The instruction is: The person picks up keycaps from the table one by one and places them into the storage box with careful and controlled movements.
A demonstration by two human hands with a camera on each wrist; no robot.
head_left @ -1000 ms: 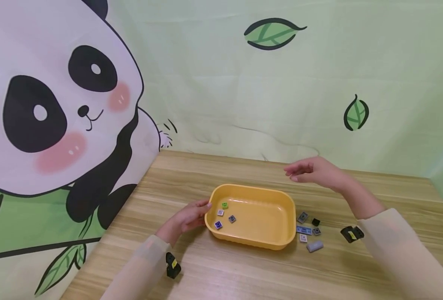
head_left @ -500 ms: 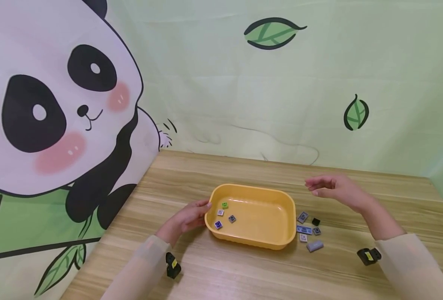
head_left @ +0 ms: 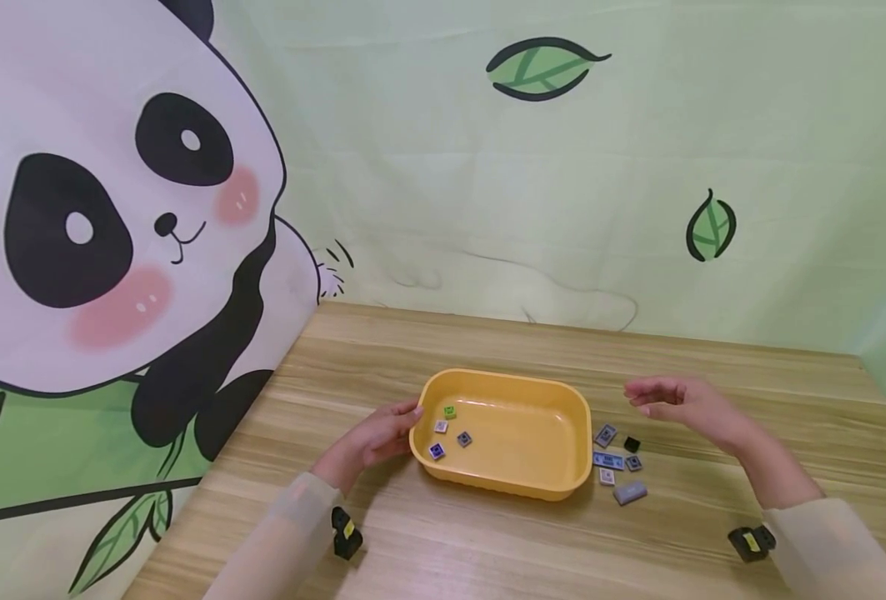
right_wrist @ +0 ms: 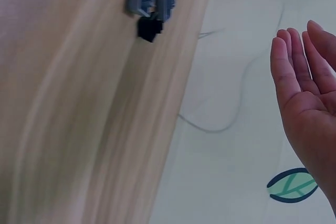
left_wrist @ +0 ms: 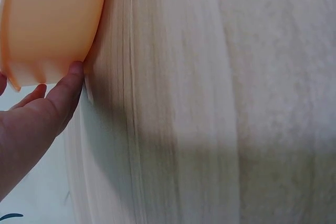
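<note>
A yellow plastic tray (head_left: pixel 513 492) stands on the wooden table in the head view. My left hand (head_left: pixel 375 435) holds its left end, thumb at the rim and fingers against the outer wall; the left wrist view shows those fingers (left_wrist: pixel 65 85) low on the wall. Inside lie a green brick (head_left: pixel 450 412), a white brick (head_left: pixel 441 426), a grey brick (head_left: pixel 464 438) and a blue brick (head_left: pixel 437 451). My right hand (head_left: pixel 686 406), holding nothing and with fingers loosely bent, hovers behind and right of several small loose pieces, among them a black brick (head_left: pixel 632 444).
Beside the tray's right end lie a long blue-grey piece (head_left: pixel 608 460), a dark grey piece (head_left: pixel 605 434), a small grey brick (head_left: pixel 633 462), a white brick (head_left: pixel 607 477) and a grey rounded piece (head_left: pixel 630 492). A pale green cloth backdrop (head_left: pixel 427 192) rises behind the table (head_left: pixel 488 558).
My right hand has moved right and toward me, from behind the tray's right end to beside the loose pieces. My left hand and the tray have stayed in place.
</note>
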